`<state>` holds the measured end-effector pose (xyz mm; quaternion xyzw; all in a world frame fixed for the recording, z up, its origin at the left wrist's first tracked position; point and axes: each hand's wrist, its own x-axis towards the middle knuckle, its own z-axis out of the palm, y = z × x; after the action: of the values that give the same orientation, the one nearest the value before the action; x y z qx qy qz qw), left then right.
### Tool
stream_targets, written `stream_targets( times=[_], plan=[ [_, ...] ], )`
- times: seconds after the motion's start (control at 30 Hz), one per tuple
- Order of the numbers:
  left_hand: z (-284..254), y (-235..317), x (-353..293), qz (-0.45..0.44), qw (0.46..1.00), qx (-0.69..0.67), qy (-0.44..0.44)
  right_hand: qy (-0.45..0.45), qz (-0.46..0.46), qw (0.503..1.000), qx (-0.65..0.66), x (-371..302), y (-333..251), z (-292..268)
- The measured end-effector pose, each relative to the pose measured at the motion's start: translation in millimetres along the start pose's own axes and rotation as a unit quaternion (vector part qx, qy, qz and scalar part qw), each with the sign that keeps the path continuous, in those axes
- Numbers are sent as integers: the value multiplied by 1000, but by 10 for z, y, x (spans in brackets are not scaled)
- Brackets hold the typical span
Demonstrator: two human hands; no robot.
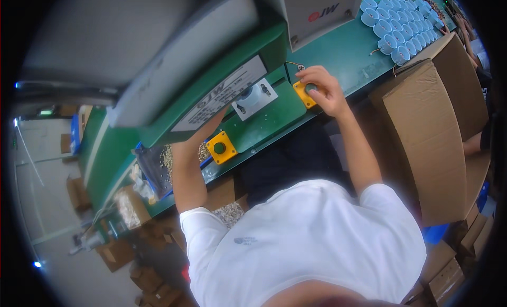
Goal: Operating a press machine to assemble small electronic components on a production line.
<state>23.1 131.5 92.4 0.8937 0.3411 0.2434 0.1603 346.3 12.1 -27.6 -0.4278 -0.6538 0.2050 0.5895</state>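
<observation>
My right hand [326, 90] is over a yellow box with a dark green button [304, 100], its thumb and fingers apart. Just beyond its fingertips is a small metal piece with a thin wire [301, 68]; whether they touch it I cannot tell. My left forearm [189, 167] reaches up under the green machine head [232, 69], which hides the left hand and its fingers. Under the head, a light metal plate [257, 107] carries two dark clamps and a pale blue round part [251, 98], partly covered. A second yellow button box [222, 147] sits beside my left forearm.
Many pale blue cups [397, 27] stand in rows at the far right of the green table [338, 48]. A large open carton [422, 133] stands at my right. A tray of small parts [153, 167] lies left of my forearm. Another person's arm [465, 35] shows far right.
</observation>
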Motion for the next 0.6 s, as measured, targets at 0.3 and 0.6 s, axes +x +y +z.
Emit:
stream_targets(
  times=[0.3,0.6],
  plan=[
    [627,38,-1566,-68,979,25,189,91,-60,992,-56,-155,15,-93],
    [153,-102,-1439,-68,995,38,70,37,-53,995,-73,-67,-72,-171]
  ],
)
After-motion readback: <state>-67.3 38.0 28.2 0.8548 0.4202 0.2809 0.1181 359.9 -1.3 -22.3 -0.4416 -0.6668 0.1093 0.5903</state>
